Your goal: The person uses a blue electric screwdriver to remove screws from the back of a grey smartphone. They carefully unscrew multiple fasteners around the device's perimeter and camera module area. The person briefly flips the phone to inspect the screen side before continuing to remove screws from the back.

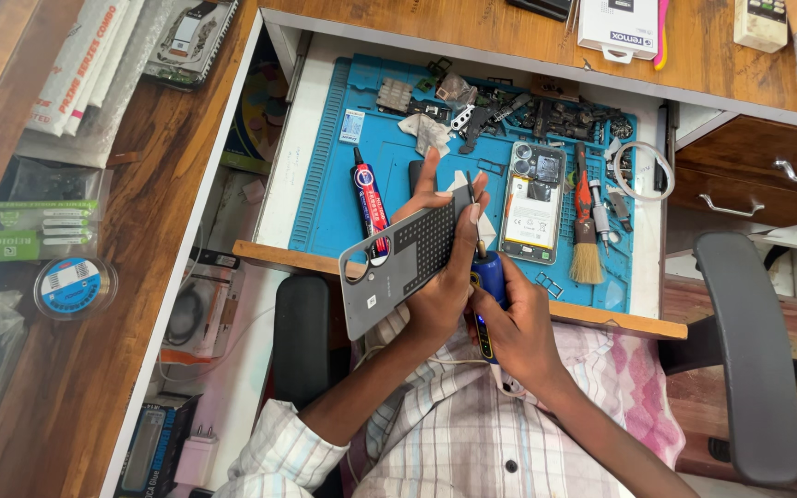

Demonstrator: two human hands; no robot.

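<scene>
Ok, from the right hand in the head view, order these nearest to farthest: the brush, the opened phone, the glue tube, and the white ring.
From the right hand, which grips a blue screwdriver:
1. Opened phone, just above the hand on the blue mat; the brush is nearly as close.
2. Brush, up and to the right.
3. Glue tube, to the left, past the left hand.
4. White ring, far upper right.

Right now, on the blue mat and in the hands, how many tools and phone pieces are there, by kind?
Screwdriver, blue handle, in right hand: 1
Grey phone back cover, in left hand: 1
Opened phone: 1
Brush: 1
Glue tube: 1
Total: 5, leaving out the pile of small loose parts along the blue mat.
</scene>
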